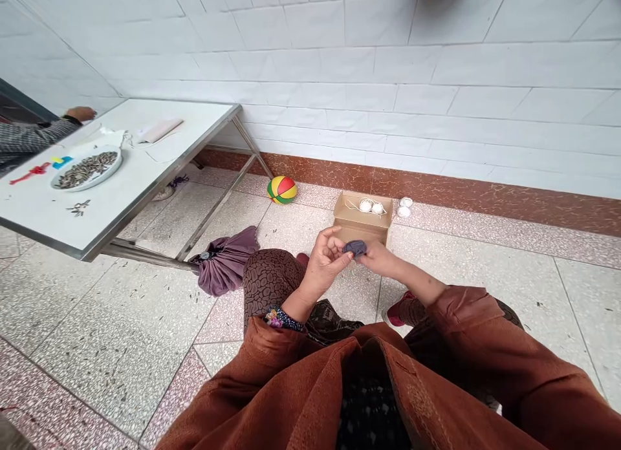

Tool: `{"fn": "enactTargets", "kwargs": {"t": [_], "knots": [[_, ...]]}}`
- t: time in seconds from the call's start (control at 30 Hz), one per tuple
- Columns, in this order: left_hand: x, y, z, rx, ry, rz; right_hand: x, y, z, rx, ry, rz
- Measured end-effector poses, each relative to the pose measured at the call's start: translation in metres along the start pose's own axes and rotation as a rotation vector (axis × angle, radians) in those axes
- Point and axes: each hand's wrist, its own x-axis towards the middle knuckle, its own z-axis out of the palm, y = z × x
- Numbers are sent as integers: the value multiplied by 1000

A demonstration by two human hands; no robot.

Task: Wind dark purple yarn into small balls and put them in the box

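Between my two hands, above the floor in front of my knees, is a small dark purple-grey rounded piece (355,247) that looks like folded cloth; its exact kind is unclear. My left hand (326,259) has its thumb at the near edge of the piece, with the other fingers curled and partly raised. From the other side my right hand (381,258) grips it, though most of its fingers are hidden. Just beyond my hands stands an open cardboard box (342,207), with white round balls (366,205) and thin white cord inside.
Two white round things (404,208) lie beside the box. A striped ball (282,189) rests near the wall. Left is a table (160,169) bearing a plate of seeds (90,170); a purple cloth (228,259) lies by its leg. Another person's hand (81,113) shows at the table's far side.
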Motion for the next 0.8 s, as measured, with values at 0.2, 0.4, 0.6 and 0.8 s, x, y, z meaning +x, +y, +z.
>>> {"fn": "enactTargets", "kwargs": {"t": [0.2, 0.4, 0.6, 0.8], "knots": [[3, -14, -6, 167, 176, -29, -18, -18, 1, -233, -113, -181], [1, -21, -5, 209, 125, -46, -16, -33, -18, -271, -60, -244], [-3, -20, -7, 232, 83, -49, -9, -32, -17, -137, -11, -272], [-10, -19, 3, 159, -32, -68, -2, -25, -18, -24, 136, -141]]}}
